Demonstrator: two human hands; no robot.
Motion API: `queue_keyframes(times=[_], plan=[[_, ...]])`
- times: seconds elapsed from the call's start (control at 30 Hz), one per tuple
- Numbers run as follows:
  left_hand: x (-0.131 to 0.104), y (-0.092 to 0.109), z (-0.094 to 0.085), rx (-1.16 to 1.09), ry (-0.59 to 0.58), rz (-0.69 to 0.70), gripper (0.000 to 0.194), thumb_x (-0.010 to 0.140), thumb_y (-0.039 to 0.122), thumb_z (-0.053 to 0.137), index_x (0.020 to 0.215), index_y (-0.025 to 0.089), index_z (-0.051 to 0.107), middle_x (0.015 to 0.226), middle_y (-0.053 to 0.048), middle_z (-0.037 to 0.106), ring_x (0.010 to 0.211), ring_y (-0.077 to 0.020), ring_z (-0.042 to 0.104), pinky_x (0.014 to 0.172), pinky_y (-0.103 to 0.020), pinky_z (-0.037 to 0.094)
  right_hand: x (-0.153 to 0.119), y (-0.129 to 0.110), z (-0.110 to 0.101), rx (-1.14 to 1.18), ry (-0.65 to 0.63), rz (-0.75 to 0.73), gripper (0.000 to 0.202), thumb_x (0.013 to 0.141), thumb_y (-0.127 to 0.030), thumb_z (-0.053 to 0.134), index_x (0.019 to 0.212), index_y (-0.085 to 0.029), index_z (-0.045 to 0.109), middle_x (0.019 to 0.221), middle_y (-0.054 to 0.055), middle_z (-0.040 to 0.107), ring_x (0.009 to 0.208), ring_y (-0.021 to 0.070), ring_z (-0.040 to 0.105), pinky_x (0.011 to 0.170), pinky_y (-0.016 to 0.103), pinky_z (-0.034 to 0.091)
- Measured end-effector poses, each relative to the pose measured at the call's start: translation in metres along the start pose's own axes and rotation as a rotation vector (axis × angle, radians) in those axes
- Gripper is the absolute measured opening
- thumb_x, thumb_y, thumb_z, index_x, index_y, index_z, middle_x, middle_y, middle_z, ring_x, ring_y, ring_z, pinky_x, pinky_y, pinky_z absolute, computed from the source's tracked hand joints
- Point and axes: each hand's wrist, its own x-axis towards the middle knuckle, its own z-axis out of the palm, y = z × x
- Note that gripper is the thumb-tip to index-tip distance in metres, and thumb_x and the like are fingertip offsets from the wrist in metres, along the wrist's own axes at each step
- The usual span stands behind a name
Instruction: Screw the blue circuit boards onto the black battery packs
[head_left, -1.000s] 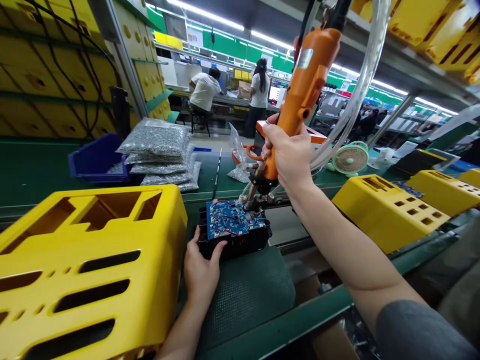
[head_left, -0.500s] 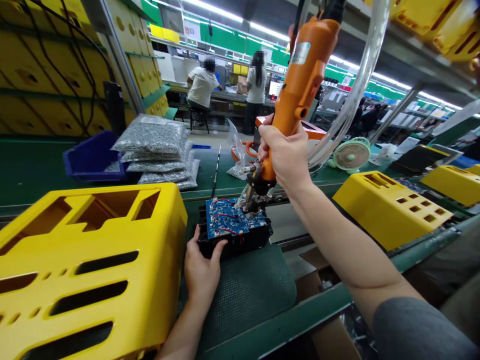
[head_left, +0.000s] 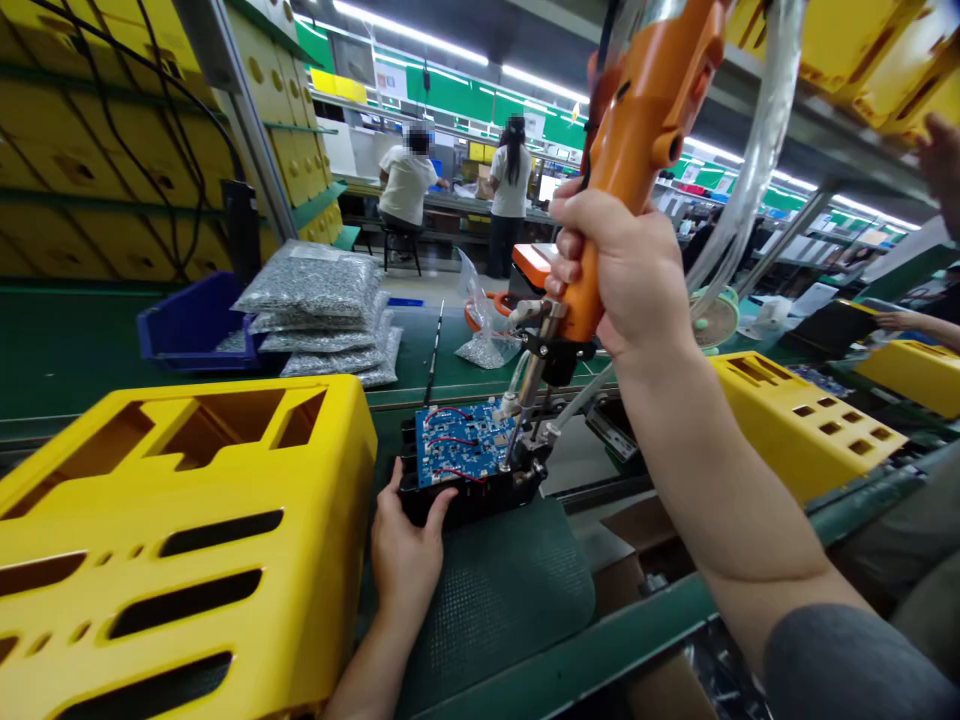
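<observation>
My right hand point(head_left: 630, 265) is wrapped round the orange body of a power screwdriver point(head_left: 637, 110), which leans with its top to the right. Its metal tip reaches down to the right front part of a blue circuit board point(head_left: 461, 440); whether the tip touches a screw is too small to tell. Red wires cross the board, which lies on a black housing point(head_left: 465, 500). My left hand point(head_left: 409, 545) grips the housing's near left corner, thumb along the front and fingers at the left side. A green textured mat point(head_left: 502, 580) lies under and in front of the housing.
A large yellow cover point(head_left: 300, 540) stands close on the left. Behind are stacked bags of screws point(head_left: 315, 290), a blue bin point(head_left: 187, 330), a thin black screwdriver point(head_left: 433, 360) and an open bag point(head_left: 484, 335). Another yellow cover point(head_left: 795, 420) sits right; another person's hand point(head_left: 907, 322) is farther right.
My right hand has moved the power screwdriver right and toward me, its tip going from the board's back right to its front right. A co-worker's hands have appeared at the far right.
</observation>
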Motion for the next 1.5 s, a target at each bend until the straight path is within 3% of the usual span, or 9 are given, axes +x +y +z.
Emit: queue_keyframes(times=[0.2,0.4,1.03,1.5], plan=[[-0.001,0.004,0.0,0.016,-0.019,-0.017,0.077,0.075,0.061,0.056,0.135,0.017,0.037,0.133,-0.015,0.051,0.118,-0.0266,0.053,0.096,-0.038,0.045,-0.004,0.033,0.027,0.036,0.116,-0.066,0.015,0.077,-0.02,0.058,0.081,-0.024,0.044,0.053,-0.008,0.041,0.039,0.0054,0.04,0.038,0.018,0.038],[-0.003,0.007,0.002,0.032,-0.035,-0.009,0.075,0.077,0.059,0.055,0.135,0.017,0.035,0.134,-0.015,0.05,0.119,-0.027,0.052,0.096,-0.039,0.045,-0.01,0.053,0.045,0.003,0.096,-0.042,0.018,0.079,-0.025,0.059,0.086,-0.025,0.042,0.056,-0.009,0.042,0.04,0.0055,0.042,0.04,0.019,0.04],[-0.011,0.02,0.02,-0.011,-0.063,-0.004,0.074,0.078,0.055,0.057,0.138,0.02,0.031,0.137,-0.014,0.047,0.123,-0.0272,0.049,0.1,-0.042,0.042,-0.013,0.063,0.031,-0.021,0.071,-0.049,0.018,0.078,-0.024,0.059,0.088,-0.024,0.044,0.053,-0.009,0.041,0.041,0.0066,0.041,0.038,0.019,0.04],[-0.014,0.022,0.029,-0.034,-0.059,0.002,0.076,0.077,0.053,0.059,0.139,0.019,0.031,0.136,-0.015,0.048,0.122,-0.0296,0.049,0.099,-0.044,0.042,-0.016,0.064,0.034,-0.054,0.055,-0.025,0.019,0.075,-0.025,0.061,0.082,-0.025,0.043,0.052,-0.009,0.039,0.039,0.007,0.041,0.036,0.019,0.038]])
